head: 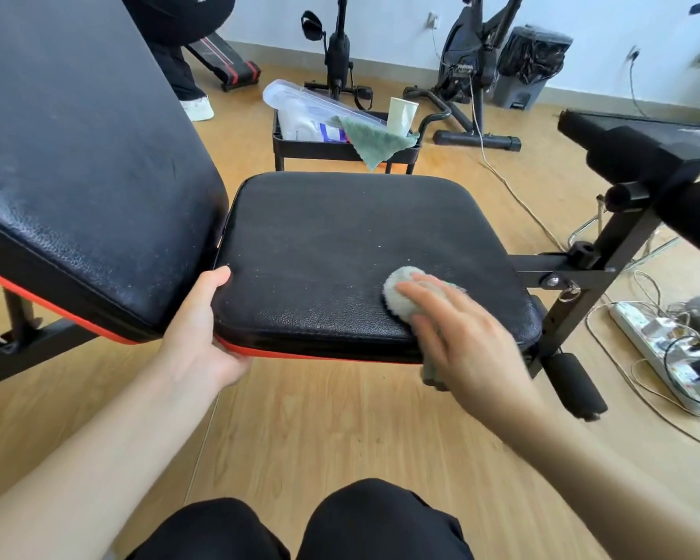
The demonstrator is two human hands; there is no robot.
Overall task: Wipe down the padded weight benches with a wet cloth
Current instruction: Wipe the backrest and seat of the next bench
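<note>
The black padded seat of a weight bench fills the middle of the head view, with an orange trim along its near edge. The tilted black backrest pad rises at the left. My left hand grips the seat's near left corner, thumb on top. My right hand presses a pale green cloth flat on the seat's near right part; the hand is blurred. Part of the cloth hangs over the front edge under my palm.
A black cart behind the seat holds a second green cloth, a paper cup and plastic packs. The bench frame and foam rollers stand at right. A power strip with cables lies on the floor. Exercise bikes and a bin stand by the wall.
</note>
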